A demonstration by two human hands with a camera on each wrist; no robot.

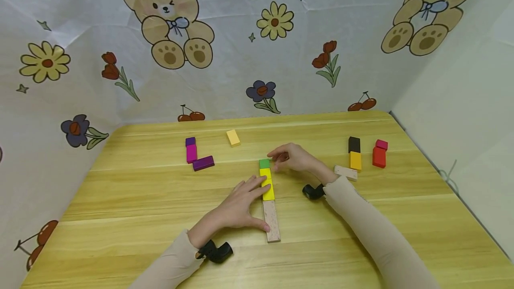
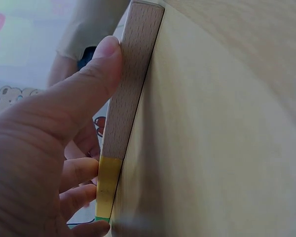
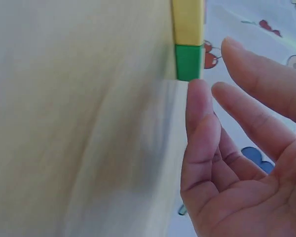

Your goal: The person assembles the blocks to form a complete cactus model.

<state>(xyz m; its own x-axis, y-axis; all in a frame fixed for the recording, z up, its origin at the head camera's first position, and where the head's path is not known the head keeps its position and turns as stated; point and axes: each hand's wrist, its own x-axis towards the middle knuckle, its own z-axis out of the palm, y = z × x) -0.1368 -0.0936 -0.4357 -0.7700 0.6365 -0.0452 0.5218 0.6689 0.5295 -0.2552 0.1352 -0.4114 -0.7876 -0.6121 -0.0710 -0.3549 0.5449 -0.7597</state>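
Observation:
A straight row of blocks lies on the table: a green block point(image 1: 264, 163) at the far end, yellow blocks point(image 1: 268, 194) behind it, and a long plain wooden block point(image 1: 271, 224) nearest. My left hand point(image 1: 234, 206) spreads along the row's left side, fingertips touching the yellow part and thumb on the wooden block. In the left wrist view, that thumb lies on the wooden block point(image 2: 130, 84) with the fingers apart. Beside the green block's far right end is my right hand point(image 1: 296, 158), fingers loosely bent and holding nothing. In the right wrist view, a fingertip is close to the green block point(image 3: 188, 63); contact is unclear.
Left of the row are a magenta block point(image 1: 191, 153), a dark purple block point(image 1: 190, 141) and a purple block point(image 1: 203, 163). A pale orange block point(image 1: 233, 138) lies farther back. Rightward are black point(image 1: 354, 144), orange point(image 1: 355, 161), plain wooden point(image 1: 346, 172), red point(image 1: 379, 157) and pink point(image 1: 382, 144) blocks.

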